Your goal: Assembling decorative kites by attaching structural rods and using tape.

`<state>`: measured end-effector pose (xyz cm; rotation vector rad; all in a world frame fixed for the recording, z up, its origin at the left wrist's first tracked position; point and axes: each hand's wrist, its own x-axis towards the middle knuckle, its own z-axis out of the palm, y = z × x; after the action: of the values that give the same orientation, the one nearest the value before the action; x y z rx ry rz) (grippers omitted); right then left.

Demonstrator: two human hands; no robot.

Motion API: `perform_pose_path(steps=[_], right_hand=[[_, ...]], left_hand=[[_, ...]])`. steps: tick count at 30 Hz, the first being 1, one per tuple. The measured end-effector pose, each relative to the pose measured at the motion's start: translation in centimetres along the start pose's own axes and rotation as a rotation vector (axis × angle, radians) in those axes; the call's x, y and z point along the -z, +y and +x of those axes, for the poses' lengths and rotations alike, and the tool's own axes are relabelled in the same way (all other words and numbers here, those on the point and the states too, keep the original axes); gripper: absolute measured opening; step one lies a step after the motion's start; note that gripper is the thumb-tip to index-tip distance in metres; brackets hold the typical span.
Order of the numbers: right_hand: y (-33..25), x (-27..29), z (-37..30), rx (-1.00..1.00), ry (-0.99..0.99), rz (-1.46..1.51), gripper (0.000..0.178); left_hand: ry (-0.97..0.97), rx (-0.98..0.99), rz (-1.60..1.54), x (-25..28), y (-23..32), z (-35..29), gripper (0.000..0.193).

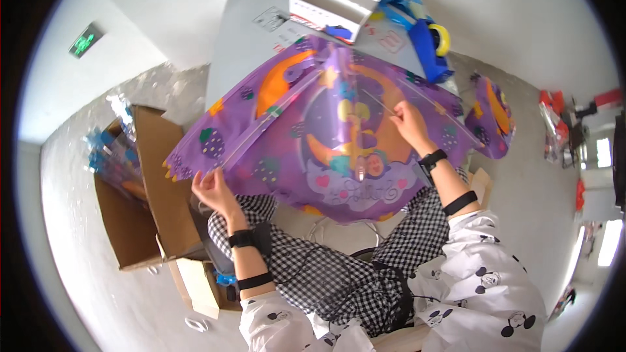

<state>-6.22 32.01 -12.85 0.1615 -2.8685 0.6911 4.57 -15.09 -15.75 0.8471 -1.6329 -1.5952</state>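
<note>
Broadly, a purple, wing-shaped sheet of thin printed fabric [319,150] spreads before the person, partly over the pale grey surface [236,42], its long axis left to right. The right hand [413,128], nearer its middle, has fingertips pinched; the left hand [218,194], loosely curled, is at its lower-left edge; whether either grips a thin pale rod [297,92] is unclear. Orange moons [268,86], strawberries [212,146] and pink hearts [323,182] decorate it.

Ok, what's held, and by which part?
Right hand: thin straight rod, apparently by one end. Left hand, at edge of purple triangular kite: can't tell.
</note>
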Motion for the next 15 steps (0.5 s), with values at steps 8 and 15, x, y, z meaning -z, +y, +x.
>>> perform_pose_path(steps=[8,15], right_hand=[[-4.7,1.6,1.0,-0.114,0.002,0.138,0.007],[-25.2,-2.9,-1.4,0.422,-0.316,0.468,0.019]], left_hand=[[-0.006,0.158,-0.024,0.8,0.3,-0.3,0.038],[-0.03,0.154,0.089,1.0,1.4,-0.5,0.038]])
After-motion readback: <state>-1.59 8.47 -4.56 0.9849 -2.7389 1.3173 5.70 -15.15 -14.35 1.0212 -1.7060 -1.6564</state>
